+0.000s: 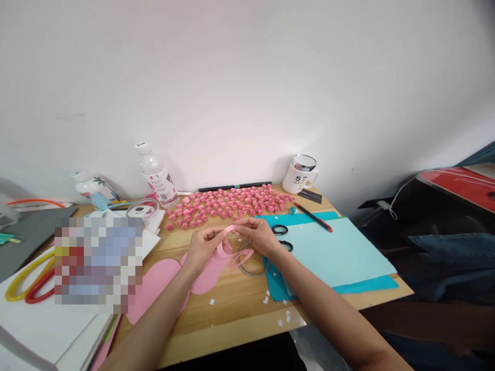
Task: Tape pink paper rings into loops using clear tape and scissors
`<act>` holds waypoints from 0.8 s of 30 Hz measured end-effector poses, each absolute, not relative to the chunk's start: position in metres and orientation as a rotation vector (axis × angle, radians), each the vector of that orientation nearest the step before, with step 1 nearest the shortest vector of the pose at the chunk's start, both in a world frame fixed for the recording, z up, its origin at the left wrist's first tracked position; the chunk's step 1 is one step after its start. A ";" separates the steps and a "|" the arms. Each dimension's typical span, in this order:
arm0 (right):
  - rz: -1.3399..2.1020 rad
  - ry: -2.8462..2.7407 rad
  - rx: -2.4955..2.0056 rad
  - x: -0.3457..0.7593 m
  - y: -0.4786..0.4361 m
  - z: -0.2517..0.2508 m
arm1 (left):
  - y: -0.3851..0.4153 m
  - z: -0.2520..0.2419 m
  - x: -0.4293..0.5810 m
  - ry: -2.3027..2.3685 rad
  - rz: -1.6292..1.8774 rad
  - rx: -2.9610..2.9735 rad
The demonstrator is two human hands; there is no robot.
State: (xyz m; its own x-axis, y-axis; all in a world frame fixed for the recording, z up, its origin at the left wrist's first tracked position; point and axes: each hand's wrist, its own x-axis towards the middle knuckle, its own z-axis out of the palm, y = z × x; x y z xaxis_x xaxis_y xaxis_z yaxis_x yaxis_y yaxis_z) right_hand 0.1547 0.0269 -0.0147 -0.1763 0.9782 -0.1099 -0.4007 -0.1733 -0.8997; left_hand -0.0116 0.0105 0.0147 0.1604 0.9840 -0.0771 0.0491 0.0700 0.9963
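Pink paper strip (pixel 229 229) hangs in the air over the middle of the desk (pixel 240 304), stretched between both hands, and from my remote seat I judge it is lifted clear of the wood so its loose tail can curl down freely. My left hand (pixel 203 250) has thumb and forefinger pinched tight on one end, the other fingers loosely curled under. My right hand (pixel 257 236) nips the other end with its fingertips, nearly closed, palm turned down. The strip's tail droops toward the pink sheet (pixel 154 288) lying by the desk's front edge (probably the stock it comes from). Finished paper roses (pixel 228 203) sit in rows along the back edge, likely parked there to stay out of the working space. Scissors (pixel 280 230) lie just beside the right hand on the blue sheet (pixel 336 252), within easy reach. A mug (pixel 300 175) stands at the back right corner, well apart from both hands
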 end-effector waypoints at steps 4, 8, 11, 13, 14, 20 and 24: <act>1.579 -0.876 -0.907 0.156 0.026 -0.012 | 0.010 0.015 -0.012 1.149 1.008 1.284; 1.560 -0.940 -0.903 0.156 0.024 -0.008 | 0.010 0.014 -0.011 1.132 1.011 1.271; 1.556 -0.964 -0.917 0.155 0.023 -0.006 | 0.010 0.014 -0.011 1.122 1.002 1.256; 1.539 -0.946 -0.931 0.154 0.022 -0.006 | 0.010 0.014 -0.010 1.148 1.008 1.264; 1.529 -0.937 -0.935 0.154 0.023 -0.006 | 0.010 0.014 -0.010 1.164 1.016 1.264; 1.562 -0.948 -0.927 0.154 0.024 -0.009 | 0.010 0.017 -0.011 1.164 1.035 1.211; 1.582 -0.920 -0.913 0.155 0.024 -0.008 | 0.011 0.018 -0.010 1.192 1.056 1.215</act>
